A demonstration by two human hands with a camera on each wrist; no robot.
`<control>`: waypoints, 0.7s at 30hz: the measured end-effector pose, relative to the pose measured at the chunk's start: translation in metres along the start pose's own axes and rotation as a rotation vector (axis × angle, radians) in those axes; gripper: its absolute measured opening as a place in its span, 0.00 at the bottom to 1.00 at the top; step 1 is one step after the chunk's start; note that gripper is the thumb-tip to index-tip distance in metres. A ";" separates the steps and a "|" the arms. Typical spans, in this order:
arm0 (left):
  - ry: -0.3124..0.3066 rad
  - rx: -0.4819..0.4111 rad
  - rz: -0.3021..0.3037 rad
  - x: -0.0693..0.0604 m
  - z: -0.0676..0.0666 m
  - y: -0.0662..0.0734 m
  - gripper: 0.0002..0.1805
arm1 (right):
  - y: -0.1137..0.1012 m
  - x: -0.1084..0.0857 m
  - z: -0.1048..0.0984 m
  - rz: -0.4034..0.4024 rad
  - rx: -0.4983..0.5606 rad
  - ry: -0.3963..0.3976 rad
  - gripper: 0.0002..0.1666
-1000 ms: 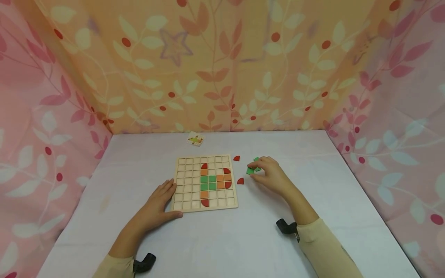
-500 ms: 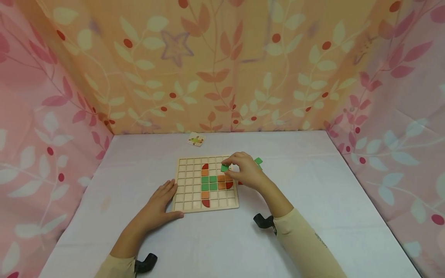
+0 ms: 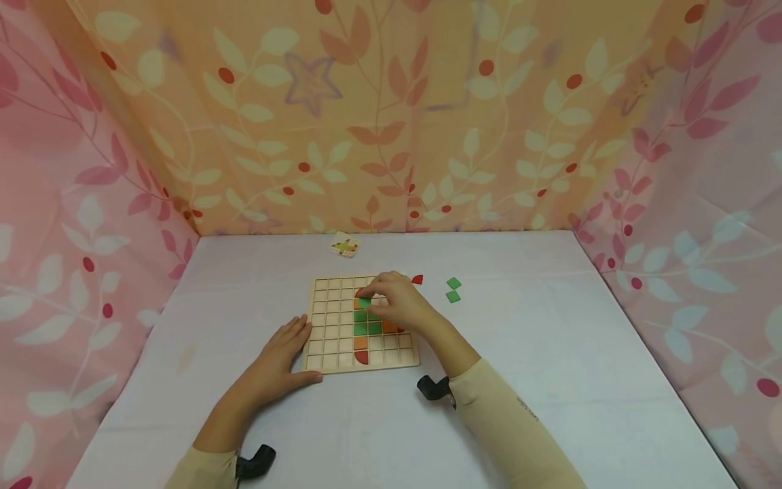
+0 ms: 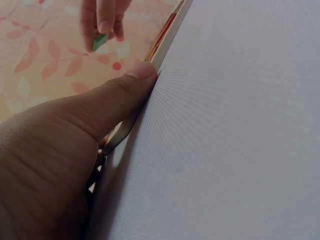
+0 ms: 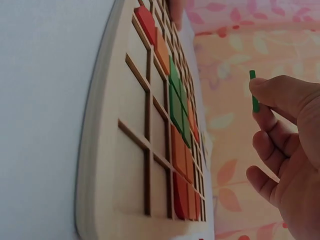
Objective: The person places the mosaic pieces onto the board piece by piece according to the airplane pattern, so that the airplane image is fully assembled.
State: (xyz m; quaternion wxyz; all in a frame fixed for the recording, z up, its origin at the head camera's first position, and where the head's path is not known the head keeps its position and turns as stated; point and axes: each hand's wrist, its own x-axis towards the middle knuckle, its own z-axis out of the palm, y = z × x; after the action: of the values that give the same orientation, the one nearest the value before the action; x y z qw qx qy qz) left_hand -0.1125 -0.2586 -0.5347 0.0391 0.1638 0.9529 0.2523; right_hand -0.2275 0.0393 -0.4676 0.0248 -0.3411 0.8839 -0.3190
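A pale wooden grid board [image 3: 330, 343] lies on the white table, with green and orange squares and red quarter-round tiles in some cells. My left hand [image 3: 275, 363] rests at its left side, the thumb along the near edge and the fingers against the left edge. Between thumb and fingertip, my right hand [image 3: 400, 299] pinches a green square tile [image 5: 255, 104] above the board. From the right wrist view, that tile is held edge-on, apart from the board. The right hand hides part of the upper right cells in the head view.
Two loose green tiles [image 3: 453, 296] lie to the right of the board. A red quarter-round tile [image 3: 418, 279] is near its far right corner. Behind the board lies a small patterned card [image 3: 345, 244]. Floral cloth walls [image 3: 379, 136] stand around the table.
The right hand has carried one green tile leftward from the loose pieces to over the board's upper middle. Two green tiles stay behind on the table. My left hand keeps its place.
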 end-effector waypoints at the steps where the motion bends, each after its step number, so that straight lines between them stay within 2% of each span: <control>1: -0.001 -0.002 0.000 0.000 0.000 0.000 0.63 | 0.000 0.002 0.003 -0.013 0.000 -0.006 0.18; 4: -0.002 -0.007 -0.005 0.000 0.000 -0.001 0.63 | -0.002 0.010 0.011 -0.046 -0.005 -0.026 0.18; 8: 0.001 -0.009 -0.003 0.000 0.000 0.000 0.64 | -0.003 0.018 0.023 -0.048 -0.040 -0.054 0.17; 12: 0.002 -0.016 0.005 0.000 0.000 0.000 0.63 | -0.006 0.024 0.033 -0.043 -0.112 -0.077 0.18; 21: 0.006 -0.009 0.015 -0.001 -0.001 -0.001 0.63 | -0.007 0.030 0.046 -0.004 -0.183 -0.110 0.17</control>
State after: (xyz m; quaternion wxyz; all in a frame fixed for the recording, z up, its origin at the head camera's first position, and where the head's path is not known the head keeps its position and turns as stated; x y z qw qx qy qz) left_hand -0.1118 -0.2598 -0.5343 0.0352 0.1700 0.9506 0.2574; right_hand -0.2342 -0.0082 -0.4954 0.0417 -0.3609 0.9059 -0.2178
